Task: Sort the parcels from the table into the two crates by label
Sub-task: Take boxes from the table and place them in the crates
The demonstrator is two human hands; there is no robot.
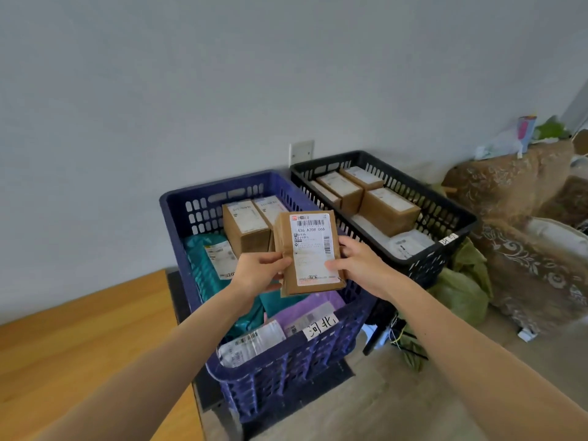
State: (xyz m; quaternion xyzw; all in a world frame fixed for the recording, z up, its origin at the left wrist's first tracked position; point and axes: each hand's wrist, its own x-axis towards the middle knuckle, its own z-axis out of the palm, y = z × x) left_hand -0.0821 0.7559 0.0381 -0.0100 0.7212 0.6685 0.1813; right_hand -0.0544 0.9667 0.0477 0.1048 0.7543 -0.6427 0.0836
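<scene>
1. The person has a brown cardboard parcel (310, 253) up in front of them, in the air over the middle of the blue crate (219, 183), label side to the camera. It isn't in either crate yet.
2. Grip: the left hand (259, 272) is wrapped round the parcel's left edge, and the right hand (359, 265) pinches the right edge with the thumb on the front. Both hands have hold of it, but only by the edges.
3. First risk: that right thumb sits on the shipping label (313, 246). If it hides the destination line, a misread looks easy, and the parcel ends up in the wrong crate.
4. A slip from here probably drops it straight into the blue crate whether it belongs there or not.
5. The blue crate's handwritten tag (319, 326) is easy to read. The tag on the black crate (423, 188) is too small to read from here, so matching against it is the shakier half.
6. The blue crate is already piled with boxes (245, 227), a teal mailer (203, 268) and a purple one (311, 308). Tossed on that uneven heap, the parcel could slide or tip label down.
7. If it goes to the black crate it has to cross the gap between the two, and a loose hold there likely puts it on the floor.
</scene>
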